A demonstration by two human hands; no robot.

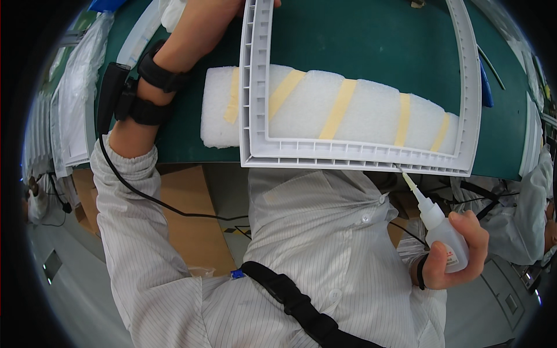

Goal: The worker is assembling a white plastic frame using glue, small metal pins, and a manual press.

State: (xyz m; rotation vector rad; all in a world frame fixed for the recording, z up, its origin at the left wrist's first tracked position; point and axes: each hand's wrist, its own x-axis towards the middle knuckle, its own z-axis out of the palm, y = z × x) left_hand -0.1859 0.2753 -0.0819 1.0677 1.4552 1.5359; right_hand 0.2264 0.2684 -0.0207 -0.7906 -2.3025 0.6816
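Observation:
A white plastic frame (360,153) with a ribbed, channelled edge is held over the table's near edge. My left hand (277,3) grips its left side at the top of the view; most of that hand is cut off, with a fingertip showing past the inner edge. In my right hand (463,261) is a small translucent squeeze bottle (436,227), fingers closed round its body. Its long pointed nozzle (412,184) reaches up to the frame's near side, toward the right corner. Under the frame lies a white foam pad (362,110) with strips of yellowish tape.
The green table mat (371,40) lies beneath. Plastic sheeting (87,75) sits at the left, and a blue object (486,87) and thin rod (492,66) at the right. A cardboard box (191,220) stands below the table. A black cable (174,210) trails from my left wrist.

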